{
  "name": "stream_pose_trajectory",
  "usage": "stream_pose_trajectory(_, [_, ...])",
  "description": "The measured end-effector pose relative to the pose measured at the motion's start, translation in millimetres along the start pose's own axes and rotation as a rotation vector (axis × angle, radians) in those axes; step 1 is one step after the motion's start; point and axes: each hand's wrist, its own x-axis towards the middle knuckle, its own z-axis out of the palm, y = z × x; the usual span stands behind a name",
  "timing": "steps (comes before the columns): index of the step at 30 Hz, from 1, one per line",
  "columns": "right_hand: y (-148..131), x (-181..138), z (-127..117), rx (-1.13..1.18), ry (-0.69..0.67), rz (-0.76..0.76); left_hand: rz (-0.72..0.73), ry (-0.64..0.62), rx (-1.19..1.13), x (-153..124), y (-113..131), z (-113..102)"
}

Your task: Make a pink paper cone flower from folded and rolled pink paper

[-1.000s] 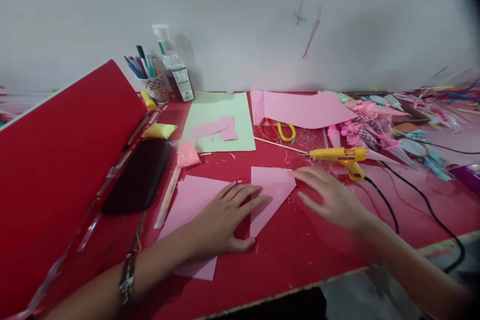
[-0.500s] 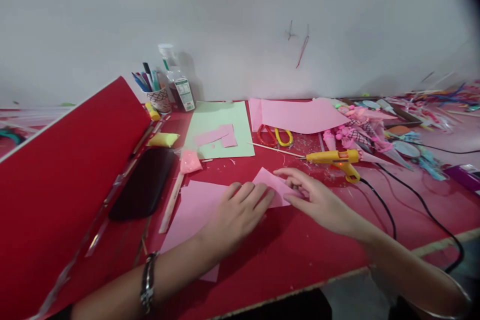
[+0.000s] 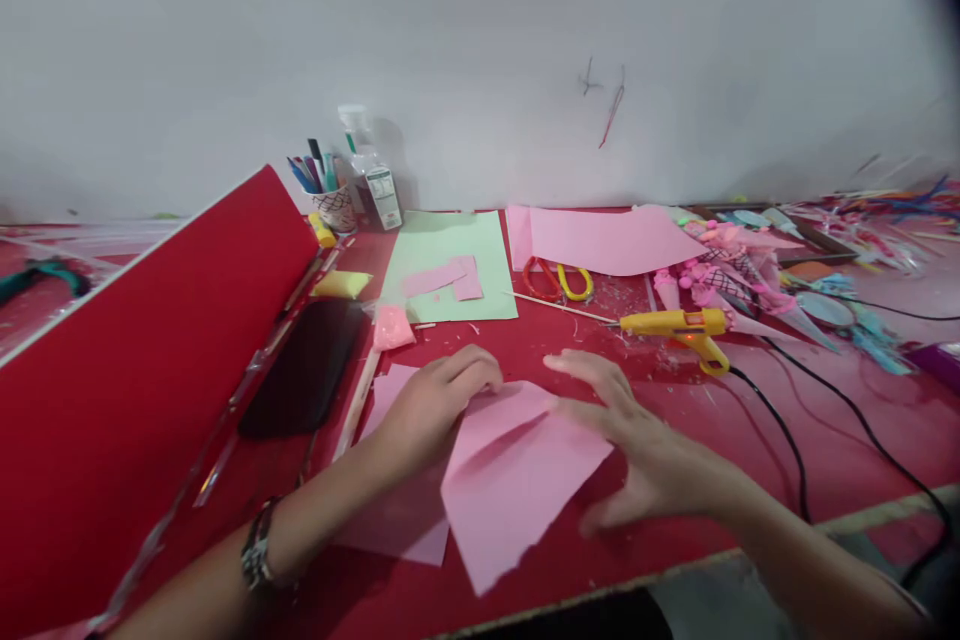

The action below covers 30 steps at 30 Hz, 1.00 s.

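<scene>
A sheet of pink paper (image 3: 517, 490), partly unfolded and creased near its top, rises a little off the red table in front of me. My left hand (image 3: 442, 395) has its fingers curled over the upper left edge of this sheet and pinches it; the fingertips are partly hidden. On the other side my right hand (image 3: 637, 440) is spread, thumb and fingers apart, with a finger close to the sheet's right edge. Under my left forearm and the held sheet lies another piece of pink paper (image 3: 405, 520), flat on the table.
A yellow glue gun (image 3: 675, 323) with a black cord lies right of centre. Behind are red-and-yellow-handled scissors (image 3: 559, 282), green paper (image 3: 487, 230) with pink scraps, and long pink paper (image 3: 607, 240). A black phone (image 3: 304, 370) and a raised red board (image 3: 150, 380) occupy the left.
The folded pink paper has opened out into a larger sheet and come nearer me. My right hand has spread its fingers and moved slightly down; my left hand has shifted left.
</scene>
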Motion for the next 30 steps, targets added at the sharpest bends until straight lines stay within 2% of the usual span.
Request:
stream_pose_trajectory(2, [-2, 2, 14, -0.071, 0.1, -0.057, -0.037, -0.047, -0.096, 0, -3, 2])
stream_pose_trajectory(4, [-3, 4, 22, -0.113, 0.192, -0.105, -0.033, -0.084, -0.097, 1, -7, 4])
stream_pose_trajectory(7, [1, 7, 27, -0.185, 0.227, -0.161, -0.005, -0.134, -0.024, -1, -11, 5])
stream_pose_trajectory(10, [9, 6, 31, -0.3, 0.16, -0.155, 0.096, -0.194, 0.076, -10, -12, 5])
stream_pose_trajectory(13, [17, 3, 38, -0.325, 0.035, -0.124, 0.216, -0.319, 0.207, -21, -7, 9])
stream_pose_trajectory(17, [17, 2, 39, -0.262, -0.154, -0.037, 0.169, -0.419, 0.379, -33, 6, 16])
stream_pose_trajectory(19, [15, 4, 36, -0.217, -0.21, -0.04, 0.144, -0.417, 0.459, -38, 12, 19])
stream_pose_trajectory(22, [14, 8, 34, -0.153, -0.244, -0.092, 0.2, -0.379, 0.532, -44, 15, 22])
stream_pose_trajectory(26, [21, 13, 41, -0.063, -0.193, -0.116, 0.261, -0.322, 0.486, -51, 6, 19])
stream_pose_trajectory(30, [25, 20, 47, 0.084, -0.114, -0.099, 0.211, -0.258, 0.412, -53, -1, 17])
